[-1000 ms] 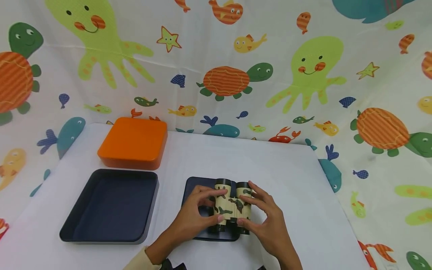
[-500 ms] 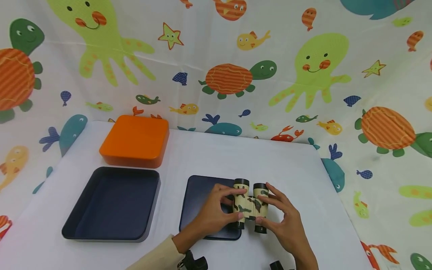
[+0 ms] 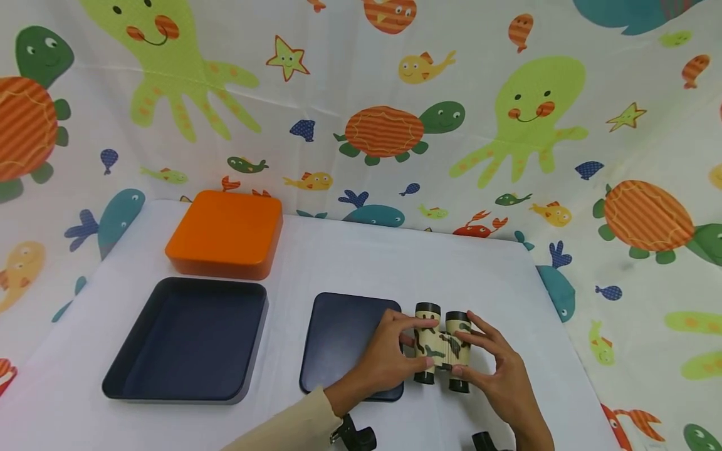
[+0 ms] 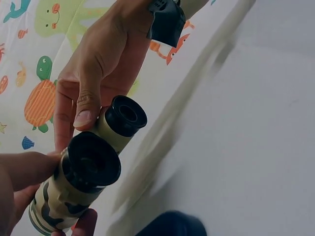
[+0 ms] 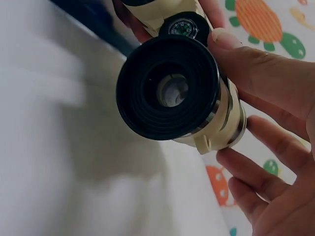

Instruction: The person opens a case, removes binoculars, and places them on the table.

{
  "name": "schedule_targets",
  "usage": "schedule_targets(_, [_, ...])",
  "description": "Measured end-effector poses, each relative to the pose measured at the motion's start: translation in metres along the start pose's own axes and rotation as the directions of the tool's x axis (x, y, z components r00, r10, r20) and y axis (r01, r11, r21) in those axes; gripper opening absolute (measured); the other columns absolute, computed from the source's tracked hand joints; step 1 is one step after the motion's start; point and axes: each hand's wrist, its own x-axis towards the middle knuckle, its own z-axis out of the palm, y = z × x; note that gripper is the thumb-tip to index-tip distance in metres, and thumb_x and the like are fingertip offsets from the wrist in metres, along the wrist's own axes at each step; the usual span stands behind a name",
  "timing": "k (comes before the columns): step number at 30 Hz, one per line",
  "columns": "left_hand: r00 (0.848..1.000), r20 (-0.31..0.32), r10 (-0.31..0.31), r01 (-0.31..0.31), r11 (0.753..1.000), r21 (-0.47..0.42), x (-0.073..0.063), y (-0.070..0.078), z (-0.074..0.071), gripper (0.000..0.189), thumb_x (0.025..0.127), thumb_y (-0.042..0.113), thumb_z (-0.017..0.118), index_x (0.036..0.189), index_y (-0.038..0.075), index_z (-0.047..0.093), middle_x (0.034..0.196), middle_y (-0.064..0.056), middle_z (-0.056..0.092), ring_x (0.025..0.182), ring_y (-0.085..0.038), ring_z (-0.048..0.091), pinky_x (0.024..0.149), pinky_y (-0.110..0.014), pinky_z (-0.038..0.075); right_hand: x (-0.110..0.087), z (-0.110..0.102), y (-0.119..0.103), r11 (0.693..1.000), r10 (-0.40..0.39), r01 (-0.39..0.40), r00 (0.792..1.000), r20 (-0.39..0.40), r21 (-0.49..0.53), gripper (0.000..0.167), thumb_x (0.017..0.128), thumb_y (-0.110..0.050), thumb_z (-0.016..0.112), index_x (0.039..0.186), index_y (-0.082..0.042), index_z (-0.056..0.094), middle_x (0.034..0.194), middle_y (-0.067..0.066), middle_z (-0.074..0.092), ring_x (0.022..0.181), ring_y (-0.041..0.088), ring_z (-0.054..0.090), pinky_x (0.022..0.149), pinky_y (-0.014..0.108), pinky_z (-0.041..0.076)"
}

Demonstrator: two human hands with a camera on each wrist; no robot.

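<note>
A pair of camouflage binoculars [image 3: 442, 347] with black ends is held between both hands, just right of a flat dark navy lid [image 3: 344, 341] on the white table. My left hand [image 3: 389, 351] grips the left barrel, thumb near the eyepiece end and fingers toward the far end. On the other barrel, my right hand [image 3: 502, 366] holds with thumb and fingertips. In the left wrist view the black eyepieces [image 4: 93, 162] face the camera. A small compass [image 5: 182, 28] shows between the barrels in the right wrist view, beside a large eyecup [image 5: 170, 88].
An open dark navy tray [image 3: 186, 341] lies at the left of the table. Behind it sits an orange box [image 3: 225, 235]. A white curtain printed with sea animals [image 3: 316, 75] hangs along the back and right sides.
Both hands have carried the binoculars to the right, from over the dark lid to beside it, uncovering more of the lid. The tray and orange box stayed in place.
</note>
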Motion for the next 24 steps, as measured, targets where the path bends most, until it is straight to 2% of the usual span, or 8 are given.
schedule_targets(2, [1.000, 0.000, 0.003, -0.003, 1.000, -0.003, 0.003, -0.001, 0.006, 0.055, 0.090, 0.016, 0.086, 0.142, 0.026, 0.070, 0.125, -0.006, 0.049, 0.109, -0.023, 0.057, 0.094, -0.035, 0.060, -0.001, -0.003, 0.005, 1.000, 0.012, -0.012, 1.000, 0.009, 0.012, 0.058, 0.080, -0.019, 0.094, 0.135, -0.025, 0.073, 0.167, 0.002, 0.046, 0.140, -0.007, 0.046, 0.127, 0.044, 0.037])
schedule_targets(4, [1.000, 0.000, 0.012, -0.012, 1.000, -0.002, 0.006, -0.002, 0.011, 0.054, 0.090, 0.014, 0.085, 0.141, 0.024, 0.070, 0.125, -0.006, 0.049, 0.113, -0.023, 0.055, 0.097, -0.034, 0.060, -0.002, -0.006, 0.010, 0.999, 0.027, -0.027, 0.999, 0.017, 0.035, 0.058, 0.081, -0.018, 0.093, 0.135, -0.024, 0.073, 0.167, 0.003, 0.046, 0.145, -0.011, 0.039, 0.121, 0.069, 0.035])
schedule_targets(5, [1.000, 0.000, 0.013, -0.013, 1.000, 0.000, 0.008, -0.002, 0.013, 0.054, 0.090, 0.014, 0.085, 0.141, 0.023, 0.070, 0.124, -0.006, 0.049, 0.114, -0.023, 0.054, 0.097, -0.033, 0.059, -0.002, -0.007, 0.012, 0.999, 0.030, -0.031, 0.999, 0.020, 0.041, 0.057, 0.082, -0.017, 0.093, 0.135, -0.023, 0.073, 0.167, 0.004, 0.046, 0.147, -0.013, 0.035, 0.121, 0.071, 0.034])
schedule_targets(6, [1.000, 0.000, 0.017, -0.017, 1.000, 0.001, 0.009, -0.002, 0.015, 0.054, 0.090, 0.013, 0.085, 0.141, 0.022, 0.070, 0.124, -0.005, 0.049, 0.114, -0.023, 0.053, 0.097, -0.032, 0.059, -0.002, -0.009, 0.015, 0.998, 0.038, -0.039, 0.999, 0.023, 0.050, 0.057, 0.082, -0.017, 0.092, 0.135, -0.022, 0.073, 0.167, 0.005, 0.045, 0.148, -0.015, 0.030, 0.114, 0.081, 0.031])
schedule_targets(10, [1.000, -0.005, 0.026, -0.026, 0.999, 0.024, 0.012, -0.001, 0.023, 0.055, 0.089, 0.012, 0.085, 0.141, 0.021, 0.070, 0.126, -0.006, 0.050, 0.115, -0.026, 0.053, 0.096, -0.029, 0.059, -0.002, -0.013, 0.021, 0.997, 0.044, -0.046, 0.998, 0.033, 0.064, 0.056, 0.084, -0.015, 0.091, 0.137, -0.019, 0.072, 0.168, 0.008, 0.044, 0.145, -0.020, 0.027, 0.113, 0.084, 0.028])
schedule_targets(15, [1.000, -0.014, 0.005, -0.005, 0.999, 0.048, 0.016, 0.000, 0.032, 0.055, 0.089, 0.012, 0.086, 0.141, 0.023, 0.071, 0.126, -0.006, 0.051, 0.107, -0.021, 0.056, 0.090, -0.025, 0.057, -0.004, -0.018, 0.026, 0.996, 0.037, -0.041, 0.998, 0.045, 0.085, 0.055, 0.086, -0.014, 0.089, 0.138, -0.016, 0.071, 0.169, 0.010, 0.042, 0.150, -0.014, 0.028, 0.113, 0.086, 0.024])
schedule_targets(18, [0.999, -0.027, -0.019, 0.020, 0.999, 0.048, 0.018, 0.001, 0.038, 0.055, 0.089, 0.012, 0.086, 0.140, 0.024, 0.071, 0.124, -0.005, 0.051, 0.098, -0.015, 0.056, 0.082, -0.022, 0.054, -0.003, -0.021, 0.028, 0.994, 0.029, -0.035, 0.998, 0.055, 0.108, 0.055, 0.086, -0.011, 0.088, 0.138, -0.014, 0.071, 0.169, 0.012, 0.041, 0.151, -0.012, 0.028, 0.113, 0.087, 0.022])
schedule_targets(24, [0.996, -0.059, -0.070, 0.074, 0.995, 0.060, 0.022, 0.002, 0.049, 0.055, 0.088, 0.012, 0.087, 0.139, 0.027, 0.072, 0.121, -0.004, 0.049, 0.086, -0.013, 0.052, 0.067, -0.020, 0.045, -0.002, -0.025, 0.037, 0.992, 0.015, -0.025, 0.997, 0.077, 0.123, 0.055, 0.088, -0.008, 0.086, 0.140, -0.012, 0.069, 0.169, 0.017, 0.039, 0.150, -0.015, 0.026, 0.113, 0.086, 0.023])
